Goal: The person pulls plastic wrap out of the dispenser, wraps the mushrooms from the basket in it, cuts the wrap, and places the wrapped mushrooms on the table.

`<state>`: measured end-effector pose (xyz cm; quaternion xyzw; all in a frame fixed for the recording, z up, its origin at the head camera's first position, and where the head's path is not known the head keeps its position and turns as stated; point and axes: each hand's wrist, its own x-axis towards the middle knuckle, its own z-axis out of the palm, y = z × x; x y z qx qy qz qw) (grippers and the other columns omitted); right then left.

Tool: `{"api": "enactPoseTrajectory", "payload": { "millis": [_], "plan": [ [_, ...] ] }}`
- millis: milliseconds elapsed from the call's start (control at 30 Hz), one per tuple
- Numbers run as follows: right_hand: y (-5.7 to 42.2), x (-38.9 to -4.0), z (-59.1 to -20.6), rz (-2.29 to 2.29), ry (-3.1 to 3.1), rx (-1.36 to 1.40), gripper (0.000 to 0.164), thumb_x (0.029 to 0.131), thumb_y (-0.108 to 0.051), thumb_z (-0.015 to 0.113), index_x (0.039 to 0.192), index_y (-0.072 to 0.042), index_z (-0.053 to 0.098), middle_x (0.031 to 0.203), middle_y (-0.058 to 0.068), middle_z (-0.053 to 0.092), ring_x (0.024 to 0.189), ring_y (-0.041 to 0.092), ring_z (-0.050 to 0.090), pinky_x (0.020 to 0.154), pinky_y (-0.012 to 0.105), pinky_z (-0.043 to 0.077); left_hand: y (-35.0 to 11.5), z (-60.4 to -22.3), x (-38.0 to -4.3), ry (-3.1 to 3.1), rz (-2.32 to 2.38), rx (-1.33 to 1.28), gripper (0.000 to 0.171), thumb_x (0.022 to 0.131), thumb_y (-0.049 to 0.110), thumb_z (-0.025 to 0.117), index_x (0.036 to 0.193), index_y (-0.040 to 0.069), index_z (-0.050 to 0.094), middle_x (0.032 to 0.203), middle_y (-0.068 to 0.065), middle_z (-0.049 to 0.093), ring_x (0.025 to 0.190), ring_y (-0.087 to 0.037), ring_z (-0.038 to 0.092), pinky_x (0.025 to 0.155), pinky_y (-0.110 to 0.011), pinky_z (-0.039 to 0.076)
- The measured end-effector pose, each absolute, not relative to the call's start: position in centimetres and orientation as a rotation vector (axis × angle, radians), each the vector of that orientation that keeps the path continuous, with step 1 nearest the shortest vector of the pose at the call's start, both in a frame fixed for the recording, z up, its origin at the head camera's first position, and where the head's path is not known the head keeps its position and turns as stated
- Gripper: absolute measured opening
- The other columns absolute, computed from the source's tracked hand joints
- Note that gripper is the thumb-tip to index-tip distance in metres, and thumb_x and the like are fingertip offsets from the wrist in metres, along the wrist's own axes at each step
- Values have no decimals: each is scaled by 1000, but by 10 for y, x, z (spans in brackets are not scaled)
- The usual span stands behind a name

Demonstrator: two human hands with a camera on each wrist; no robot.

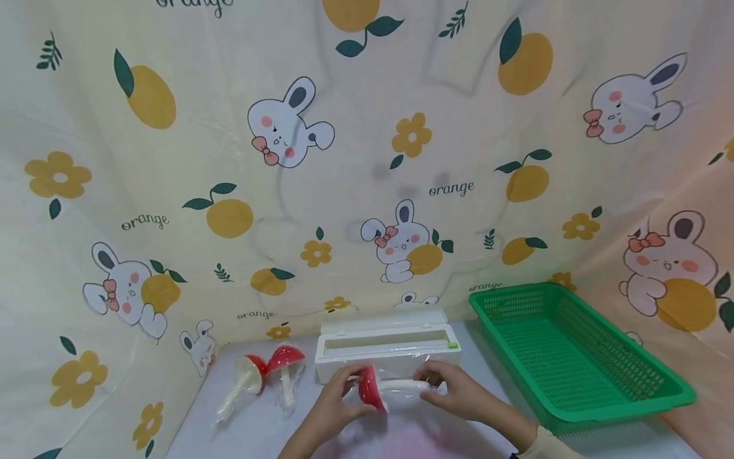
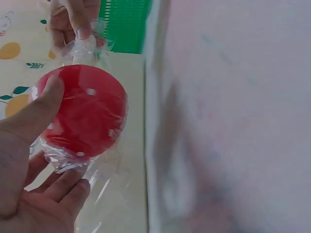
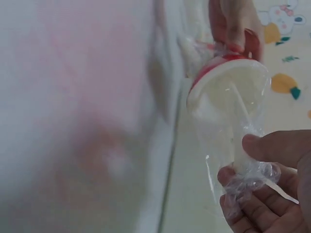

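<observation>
A toy mushroom (image 1: 371, 390) with a red, white-dotted cap and a white stem lies sideways between both hands, wrapped in clear plastic film. My left hand (image 1: 338, 408) holds the cap (image 2: 92, 111), thumb on its top and fingers beneath. With thumb and fingers, my right hand (image 1: 459, 390) pinches the film-covered end of the stem (image 3: 240, 153). Bunched cling film (image 3: 248, 182) gathers at that end. Just behind the hands stands a white cling film box (image 1: 390, 363), its lid up, with film visible at its opening.
Two more red-capped mushrooms (image 1: 284, 360) in clear film lie on the table at the left. A green plastic basket (image 1: 596, 417) stands at the right. Behind everything hangs a patterned cloth (image 1: 355, 178) with rabbits and oranges.
</observation>
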<state>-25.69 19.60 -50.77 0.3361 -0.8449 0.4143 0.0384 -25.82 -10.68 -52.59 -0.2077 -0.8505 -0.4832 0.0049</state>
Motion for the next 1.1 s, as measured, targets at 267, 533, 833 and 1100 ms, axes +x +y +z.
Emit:
{"api": "enactPoseTrajectory", "payload": {
  "millis": [267,533,833,1100],
  "plan": [
    [196,-261,-533,1286,-2608,1047,26,86,-5,76,107,-11,61,102,-1,65,88,11,63,77,30,55,-103,-542,-263,-2608,-1439,-715,76,71,27,91,136,23,52,133,3,57,125,-22,56,102,-37,49],
    [197,-271,-548,1272,-2602,1058,28,83,-3,78,104,-8,60,99,0,64,86,10,64,75,31,56,-99,-546,-264,-2575,-1352,-768,79,69,27,92,136,18,51,132,4,55,125,-23,55,103,-37,48],
    [195,-278,-553,1298,-2680,1017,29,83,0,78,104,-9,60,99,-4,62,88,7,61,76,28,55,-96,-548,-266,-2689,-1347,-669,82,70,30,92,138,25,47,133,9,52,127,-20,53,105,-42,47],
    [193,-278,-552,1231,-2769,950,29,84,-7,80,105,-15,61,100,-8,63,92,7,61,76,30,54,-94,-549,-266,-2723,-1321,-644,80,71,33,91,136,26,46,133,7,50,129,-23,52,107,-46,44]
  ]
}}
